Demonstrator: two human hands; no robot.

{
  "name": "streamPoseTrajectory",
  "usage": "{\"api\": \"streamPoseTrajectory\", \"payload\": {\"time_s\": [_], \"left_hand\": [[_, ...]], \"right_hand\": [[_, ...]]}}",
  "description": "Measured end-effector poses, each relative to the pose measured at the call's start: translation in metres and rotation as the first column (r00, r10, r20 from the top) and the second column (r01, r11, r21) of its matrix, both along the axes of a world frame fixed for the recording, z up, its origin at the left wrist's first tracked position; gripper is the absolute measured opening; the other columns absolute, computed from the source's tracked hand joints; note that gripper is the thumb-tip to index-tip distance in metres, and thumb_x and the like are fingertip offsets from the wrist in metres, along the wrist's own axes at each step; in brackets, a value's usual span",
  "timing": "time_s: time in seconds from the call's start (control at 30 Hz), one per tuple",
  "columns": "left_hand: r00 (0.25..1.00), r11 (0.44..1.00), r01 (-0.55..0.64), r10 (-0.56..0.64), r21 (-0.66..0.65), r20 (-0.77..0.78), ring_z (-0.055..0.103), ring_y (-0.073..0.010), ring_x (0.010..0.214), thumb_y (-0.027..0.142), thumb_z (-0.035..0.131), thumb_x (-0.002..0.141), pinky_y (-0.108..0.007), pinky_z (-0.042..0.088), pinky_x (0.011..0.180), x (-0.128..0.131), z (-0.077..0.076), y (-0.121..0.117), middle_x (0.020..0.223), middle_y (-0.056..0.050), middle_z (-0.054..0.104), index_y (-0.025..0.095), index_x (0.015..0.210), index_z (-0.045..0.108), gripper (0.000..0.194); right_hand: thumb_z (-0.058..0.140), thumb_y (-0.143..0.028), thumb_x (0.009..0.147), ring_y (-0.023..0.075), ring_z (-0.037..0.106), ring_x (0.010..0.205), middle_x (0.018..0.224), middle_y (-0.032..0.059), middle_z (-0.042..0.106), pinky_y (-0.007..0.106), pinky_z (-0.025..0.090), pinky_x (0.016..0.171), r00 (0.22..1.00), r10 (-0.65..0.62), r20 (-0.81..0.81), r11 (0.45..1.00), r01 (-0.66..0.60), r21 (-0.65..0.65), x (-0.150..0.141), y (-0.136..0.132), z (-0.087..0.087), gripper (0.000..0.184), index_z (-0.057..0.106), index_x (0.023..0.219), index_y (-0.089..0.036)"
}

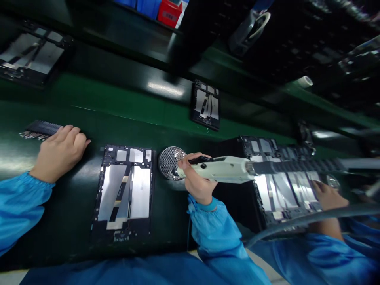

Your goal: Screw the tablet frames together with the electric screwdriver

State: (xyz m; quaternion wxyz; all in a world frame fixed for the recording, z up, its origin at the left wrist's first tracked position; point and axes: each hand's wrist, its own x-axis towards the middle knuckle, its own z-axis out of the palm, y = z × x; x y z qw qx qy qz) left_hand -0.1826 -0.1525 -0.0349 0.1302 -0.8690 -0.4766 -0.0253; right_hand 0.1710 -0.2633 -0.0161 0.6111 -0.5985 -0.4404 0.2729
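Note:
In the head view my right hand (200,182) is wrapped round a pale electric screwdriver (227,169). The driver lies almost level, its tip at a round metal dish (169,156) dotted all over with small holes or screws. At the left, my left hand (62,150) is closed at the end of a dark ribbed strip (43,127) with pale-tipped wires or bristles sticking out; its fingertips are hidden. Between my hands an opened tablet (141,194) lies flat, its silver battery panels and black ribbon cable showing.
More opened tablets lie behind (205,103), at far left (35,53) and stacked at right (276,178), where a co-worker's hand (329,196) rests. A grey cable (311,217) loops at right. A red bin (169,14) stands at the back.

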Motion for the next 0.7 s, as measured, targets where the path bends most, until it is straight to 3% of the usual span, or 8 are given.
{"api": "streamPoseTrajectory", "payload": {"time_s": [0.1, 0.2, 0.3, 0.4, 0.47, 0.57, 0.7], "left_hand": [[0.995, 1.0, 0.015, -0.014, -0.01, 0.1, 0.059, -0.0319, 0.127, 0.033, 0.037, 0.106, -0.05, 0.053, 0.101, -0.003, 0.0, -0.002, 0.12, -0.015, 0.068, 0.014, 0.094, 0.059, 0.031], [0.935, 0.998, 0.053, -0.037, -0.035, 0.352, 0.055, -0.0309, 0.134, 0.034, 0.042, 0.104, -0.052, 0.051, 0.108, -0.002, 0.013, -0.013, 0.13, -0.015, 0.065, 0.013, 0.095, 0.064, 0.032], [0.806, 0.987, 0.127, -0.042, -0.102, 0.59, 0.067, -0.0239, 0.114, 0.038, 0.054, 0.1, -0.046, 0.057, 0.1, 0.016, 0.035, -0.03, 0.116, -0.007, 0.072, 0.019, 0.092, 0.071, 0.026], [0.682, 0.926, 0.318, -0.074, -0.204, 0.728, 0.072, -0.018, 0.095, 0.032, 0.057, 0.098, -0.034, 0.062, 0.087, 0.055, 0.043, -0.041, 0.103, -0.004, 0.076, 0.021, 0.096, 0.074, 0.021], [0.629, 0.881, 0.404, -0.072, -0.247, 0.774, 0.073, -0.0158, 0.088, 0.029, 0.056, 0.097, -0.028, 0.063, 0.079, 0.085, 0.035, -0.039, 0.103, -0.005, 0.076, 0.017, 0.103, 0.073, 0.021], [0.607, 0.869, 0.432, -0.082, -0.242, 0.791, 0.072, -0.0132, 0.078, 0.027, 0.055, 0.096, -0.024, 0.062, 0.071, 0.123, 0.01, -0.026, 0.109, -0.008, 0.075, 0.014, 0.112, 0.07, 0.026], [0.643, 0.859, 0.483, -0.216, -0.17, 0.734, 0.072, -0.0181, 0.098, 0.02, 0.055, 0.095, -0.031, 0.061, 0.088, 0.145, -0.017, -0.006, 0.108, -0.007, 0.076, 0.017, 0.102, 0.074, 0.02]], "right_hand": [[0.076, -0.025, 0.074, 0.0179, 0.062, 0.071, 0.076, -0.0009, 0.062, 0.043, 0.056, 0.074, 1.0, 0.002, -0.009, 0.999, -0.001, 0.04, -0.001, -0.002, -0.003, 0.02, 0.065, 0.091, -0.022], [0.075, -0.025, 0.074, 0.0174, 0.062, 0.069, 0.075, -0.0018, 0.061, 0.042, 0.057, 0.072, 0.999, -0.044, 0.004, 0.998, 0.044, 0.05, -0.003, -0.004, 0.004, 0.023, 0.065, 0.095, -0.023], [0.075, -0.021, 0.072, 0.0162, 0.061, 0.066, 0.071, -0.004, 0.057, 0.038, 0.055, 0.065, 0.997, -0.058, -0.041, 0.983, 0.065, 0.171, -0.006, -0.003, 0.022, 0.023, 0.065, 0.092, -0.024], [0.075, -0.015, 0.07, 0.0154, 0.06, 0.064, 0.067, -0.0054, 0.055, 0.034, 0.052, 0.061, 0.995, -0.018, -0.095, 0.953, 0.046, 0.299, -0.01, 0.0, 0.037, 0.024, 0.067, 0.091, -0.026], [0.074, -0.014, 0.072, 0.0151, 0.059, 0.064, 0.068, -0.0051, 0.056, 0.035, 0.052, 0.062, 0.996, -0.021, -0.085, 0.954, 0.045, 0.297, -0.01, 0.001, 0.04, 0.024, 0.066, 0.091, -0.025], [0.074, -0.016, 0.074, 0.0154, 0.06, 0.064, 0.07, -0.0041, 0.058, 0.036, 0.052, 0.062, 0.998, -0.045, -0.049, 0.963, 0.056, 0.262, -0.009, -0.001, 0.035, 0.021, 0.065, 0.092, -0.024], [0.075, -0.021, 0.077, 0.0168, 0.061, 0.07, 0.077, -0.0018, 0.059, 0.037, 0.055, 0.064, 1.0, -0.031, 0.001, 0.964, 0.03, 0.264, -0.004, -0.004, 0.025, 0.021, 0.065, 0.096, -0.024]]}}
